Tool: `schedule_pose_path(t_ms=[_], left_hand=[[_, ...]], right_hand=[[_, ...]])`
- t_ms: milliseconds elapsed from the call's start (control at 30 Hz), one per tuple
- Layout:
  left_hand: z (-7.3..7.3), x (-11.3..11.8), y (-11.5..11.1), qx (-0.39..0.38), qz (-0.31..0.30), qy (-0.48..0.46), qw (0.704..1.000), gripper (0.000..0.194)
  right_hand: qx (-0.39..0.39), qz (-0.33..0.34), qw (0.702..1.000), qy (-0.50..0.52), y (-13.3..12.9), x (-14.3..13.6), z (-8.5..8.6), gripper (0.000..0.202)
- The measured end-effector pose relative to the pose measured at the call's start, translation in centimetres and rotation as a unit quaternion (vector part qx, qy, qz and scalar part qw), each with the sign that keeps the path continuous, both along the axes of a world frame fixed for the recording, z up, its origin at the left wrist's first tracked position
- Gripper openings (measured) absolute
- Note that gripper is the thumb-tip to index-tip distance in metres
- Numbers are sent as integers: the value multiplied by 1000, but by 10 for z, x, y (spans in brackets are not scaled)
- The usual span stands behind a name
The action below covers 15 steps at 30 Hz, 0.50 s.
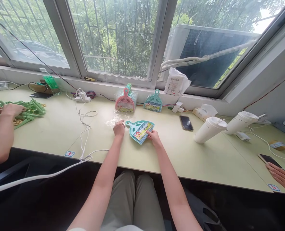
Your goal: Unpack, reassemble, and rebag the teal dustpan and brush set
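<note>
My right grip [154, 137] pinches the right side of a teal dustpan-and-brush set [138, 131], about midway between the desk's [178, 154] front and back edges. My left grip [119, 129] is just beside its handle, at crumpled clear film [110, 120]; whether it pinches anything, I cannot tell. Nearer the back edge stand a pink-fronted dustpan stack [125, 103] and another teal set [153, 103].

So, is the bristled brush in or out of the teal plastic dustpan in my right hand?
In: its bristles show inside the teal plastic dustpan, beside the yellow printed label.
</note>
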State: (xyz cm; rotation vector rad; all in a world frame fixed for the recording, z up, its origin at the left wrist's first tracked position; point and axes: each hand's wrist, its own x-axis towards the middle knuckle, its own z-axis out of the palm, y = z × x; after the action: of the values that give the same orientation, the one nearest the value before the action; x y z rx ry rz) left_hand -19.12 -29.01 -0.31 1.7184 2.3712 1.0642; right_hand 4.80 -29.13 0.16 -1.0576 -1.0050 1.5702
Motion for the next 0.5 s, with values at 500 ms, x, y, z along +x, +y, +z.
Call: schedule_pose_path(t_ms=[500], left_hand=[[16,14,1,89,-41,-97,990,18]], right_hand=[[1,8,1000,-9,-5,-1,8,21]])
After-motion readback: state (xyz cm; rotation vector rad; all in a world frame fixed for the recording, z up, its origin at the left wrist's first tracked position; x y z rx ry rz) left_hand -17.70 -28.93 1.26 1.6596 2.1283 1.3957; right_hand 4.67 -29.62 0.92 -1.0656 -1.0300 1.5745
